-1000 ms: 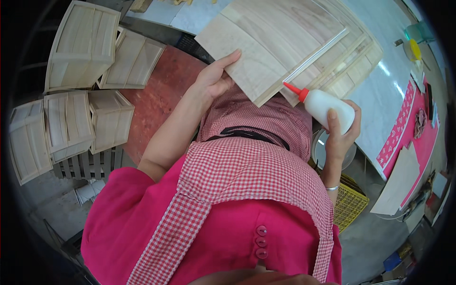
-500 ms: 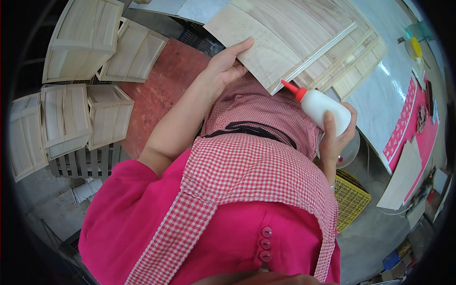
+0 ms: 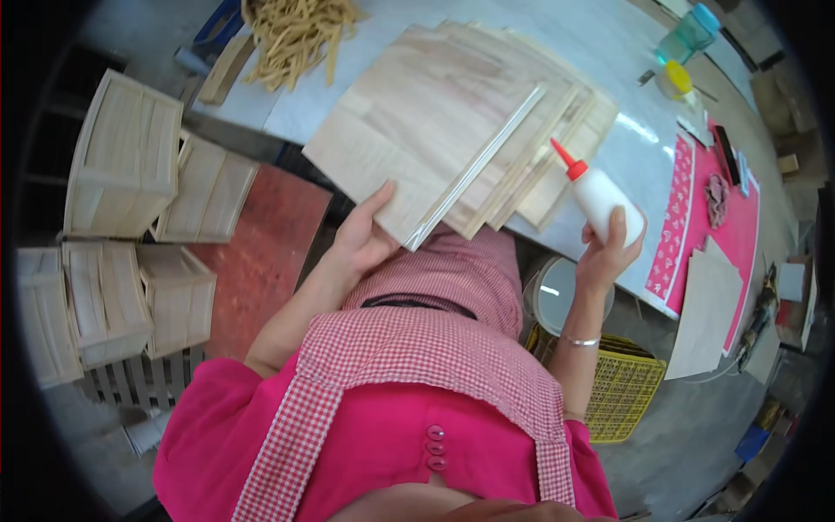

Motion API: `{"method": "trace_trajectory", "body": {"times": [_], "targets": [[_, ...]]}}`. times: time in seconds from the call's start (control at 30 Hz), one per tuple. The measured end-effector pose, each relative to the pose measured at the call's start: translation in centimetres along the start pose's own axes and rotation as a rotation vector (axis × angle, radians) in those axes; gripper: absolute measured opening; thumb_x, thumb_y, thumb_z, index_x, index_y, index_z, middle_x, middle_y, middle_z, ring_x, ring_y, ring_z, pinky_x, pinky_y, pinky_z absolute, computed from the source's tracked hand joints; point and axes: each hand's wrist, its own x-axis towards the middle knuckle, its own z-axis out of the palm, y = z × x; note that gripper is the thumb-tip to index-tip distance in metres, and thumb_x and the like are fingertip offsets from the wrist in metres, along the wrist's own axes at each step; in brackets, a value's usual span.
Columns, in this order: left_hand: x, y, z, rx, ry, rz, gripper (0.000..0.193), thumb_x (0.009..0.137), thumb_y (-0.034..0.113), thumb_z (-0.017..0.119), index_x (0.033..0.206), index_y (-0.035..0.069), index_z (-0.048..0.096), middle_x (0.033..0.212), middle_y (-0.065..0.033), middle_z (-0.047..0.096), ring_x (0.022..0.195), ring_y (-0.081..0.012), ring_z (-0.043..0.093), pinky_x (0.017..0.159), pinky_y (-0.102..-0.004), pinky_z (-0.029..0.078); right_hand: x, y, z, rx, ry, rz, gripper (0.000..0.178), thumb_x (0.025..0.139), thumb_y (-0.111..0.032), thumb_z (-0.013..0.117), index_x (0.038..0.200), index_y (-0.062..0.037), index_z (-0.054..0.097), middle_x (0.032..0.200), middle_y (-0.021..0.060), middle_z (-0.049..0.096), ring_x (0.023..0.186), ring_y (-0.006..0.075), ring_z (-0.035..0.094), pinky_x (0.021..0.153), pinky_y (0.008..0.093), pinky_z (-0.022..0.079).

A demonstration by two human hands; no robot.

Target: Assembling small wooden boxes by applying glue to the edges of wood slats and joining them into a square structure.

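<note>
My left hand (image 3: 364,233) grips the near left corner of a thin wooden panel (image 3: 417,113), thumb on top and fingers hidden beneath. Along the panel's right edge runs a glossy white line of glue (image 3: 474,174). This panel lies over a stack of similar wooden boards (image 3: 548,157) on the table. To the right of the stack, my right hand (image 3: 613,244) is wrapped around a white squeeze bottle (image 3: 604,202) with a red nozzle. The bottle is tilted, its tip pointing up and left, apart from the panel's glued edge.
Slatted wooden crates (image 3: 126,157) stand at the left by a red board (image 3: 261,252). Tan strips (image 3: 300,35) lie on the table's (image 3: 626,52) far left. A pink cloth (image 3: 735,217) covers its right part. A white bucket (image 3: 565,296) and yellow plastic crate (image 3: 622,391) sit below.
The bottle has moved from the glued edge's near end, away to the right, its nozzle now pointing more upward. My left hand still holds the panel. The view has shifted, showing more table.
</note>
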Motion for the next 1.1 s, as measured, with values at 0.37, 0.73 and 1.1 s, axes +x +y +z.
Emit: {"method": "trace_trajectory", "body": {"times": [0.37,0.73,1.1], "targets": [[0.4,-0.4,0.6,0.034,0.02,0.022,0.059,0.093,0.021,0.059,0.139,-0.001,0.031,0.136,-0.0196,0.045,0.124,-0.0344,0.048,0.102,-0.0509,0.043,11.2,2.2,1.8,-0.154,0.1,0.006,0.035,0.084,-0.026,0.07,0.097,-0.0002,0.051,0.074,0.0081,0.058,0.046,0.0118,0.051,0.039,0.0227,0.037],[0.4,-0.4,0.8,0.046,0.078,0.038,0.056,0.093,0.021,0.058,0.139,-0.001,0.032,0.135,-0.0192,0.047,0.123,-0.0345,0.049,0.101,-0.0503,0.044,10.0,1.7,0.0,-0.247,-0.061,0.09,0.034,0.083,-0.025,0.072,0.095,0.0001,0.053,0.077,0.0078,0.059,0.047,0.0101,0.051,0.039,0.0212,0.039],[0.9,-0.2,0.2,0.076,0.041,0.055,0.055,0.093,0.021,0.058,0.137,0.0,0.034,0.134,-0.0179,0.048,0.121,-0.0337,0.05,0.099,-0.0514,0.046,0.3,0.2,-2.2,-0.341,-0.229,0.145,0.037,0.082,-0.026,0.072,0.103,-0.0011,0.055,0.081,0.0045,0.057,0.06,0.0086,0.052,0.044,0.0215,0.042]]}}
